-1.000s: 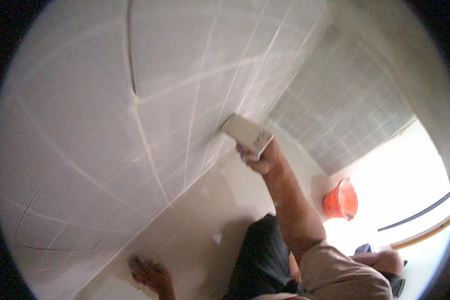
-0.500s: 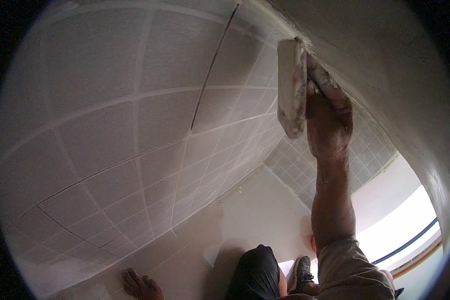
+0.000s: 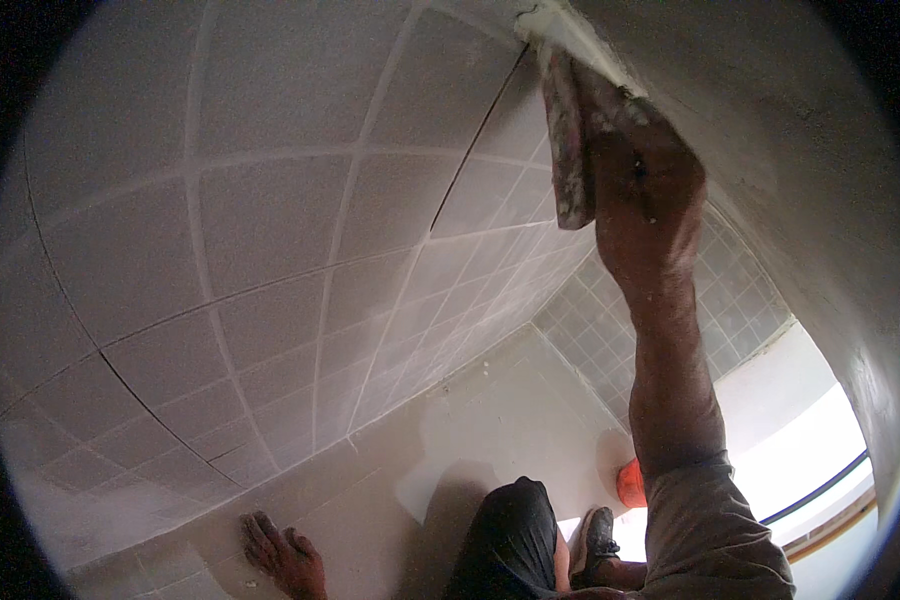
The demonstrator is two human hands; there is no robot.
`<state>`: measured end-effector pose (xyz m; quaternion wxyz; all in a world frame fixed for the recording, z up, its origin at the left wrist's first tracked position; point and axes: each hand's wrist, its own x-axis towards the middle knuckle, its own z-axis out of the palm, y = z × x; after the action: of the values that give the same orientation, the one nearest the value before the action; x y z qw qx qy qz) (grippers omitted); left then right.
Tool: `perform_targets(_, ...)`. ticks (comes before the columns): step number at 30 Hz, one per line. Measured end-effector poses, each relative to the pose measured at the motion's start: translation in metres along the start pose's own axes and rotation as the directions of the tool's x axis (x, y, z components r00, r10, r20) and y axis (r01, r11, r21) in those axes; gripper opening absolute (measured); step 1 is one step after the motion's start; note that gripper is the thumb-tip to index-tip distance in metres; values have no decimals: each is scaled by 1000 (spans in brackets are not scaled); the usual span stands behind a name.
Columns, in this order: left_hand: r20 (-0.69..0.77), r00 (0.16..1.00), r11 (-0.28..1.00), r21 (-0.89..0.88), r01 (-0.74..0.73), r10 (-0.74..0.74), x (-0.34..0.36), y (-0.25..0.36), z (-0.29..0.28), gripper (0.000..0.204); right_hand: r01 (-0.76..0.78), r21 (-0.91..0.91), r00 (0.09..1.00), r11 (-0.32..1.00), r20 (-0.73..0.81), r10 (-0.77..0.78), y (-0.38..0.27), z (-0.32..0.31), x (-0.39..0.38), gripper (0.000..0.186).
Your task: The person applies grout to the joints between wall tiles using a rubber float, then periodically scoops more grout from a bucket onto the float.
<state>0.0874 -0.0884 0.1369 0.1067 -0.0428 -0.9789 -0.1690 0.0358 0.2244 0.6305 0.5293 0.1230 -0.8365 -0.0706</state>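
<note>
My right hand (image 3: 645,170) is raised high, closed round a pale, grout-crusted float (image 3: 568,150) held on edge along the top of the grey tiled wall (image 3: 270,220). White paste (image 3: 555,30) lies along the seam at the float's upper end, where the tiles meet a rough plaster surface (image 3: 770,110). Some joints between the tiles are pale, others show as dark open lines. My left hand (image 3: 280,550) is low at the lower left with its fingers apart and nothing in it; whether it touches anything I cannot tell.
An orange bucket (image 3: 630,485) stands behind my right arm. My bent knee (image 3: 500,530) and shoe (image 3: 600,535) are at the bottom, over the smeared floor (image 3: 470,390). A smaller tiled wall (image 3: 590,330) meets the long one, beside a bright opening (image 3: 800,440) at the right.
My right hand has risen with the float from mid-wall to the top seam, and has shifted a little further up and left since half a second ago. My left hand stays low.
</note>
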Motion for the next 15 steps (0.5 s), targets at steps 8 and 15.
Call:
perform_targets(8, 95, 995, 1000, 27, 5, -8, 10, 7, 10, 65, 318, -299, 948, 900, 125, -293, -9, -8, 15, 19)
perform_targets(15, 84, 996, 997, 82, 2, -9, -1, 7, 4, 67, 104, -165, 985, 981, 155, -79, -1, -8, 2, 16)
